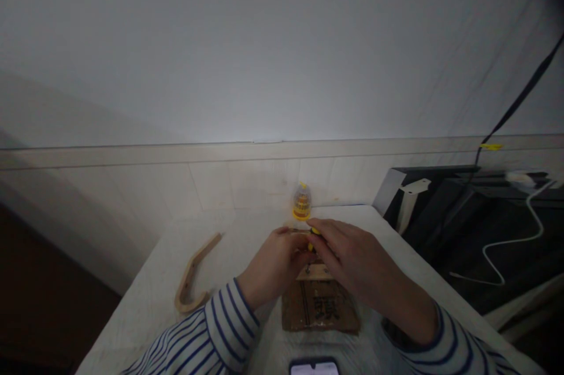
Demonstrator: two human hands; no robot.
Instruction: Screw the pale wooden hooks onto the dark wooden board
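Note:
My right hand (348,248) is closed around a small yellow-and-black screwdriver (315,231), of which only part shows between the fingers. A thin dark shaft seems to run from it toward my left hand (282,257). The left fingers are pinched together right beside the right fingertips; what they grip is mostly hidden. Just below both hands lies a light wooden piece (315,273) with small metal parts on it, partly covered by my fingers. It rests at the far edge of a brown cardboard piece (321,310) with dark printed characters.
A clear-domed, yellow-based bit set (302,203) stands near the wall. A curved wooden piece (187,281) lies left on the white-covered table (145,293). A phone (314,367) is at the near edge. Dark panels (449,228) and a white cable (506,241) are right of the table.

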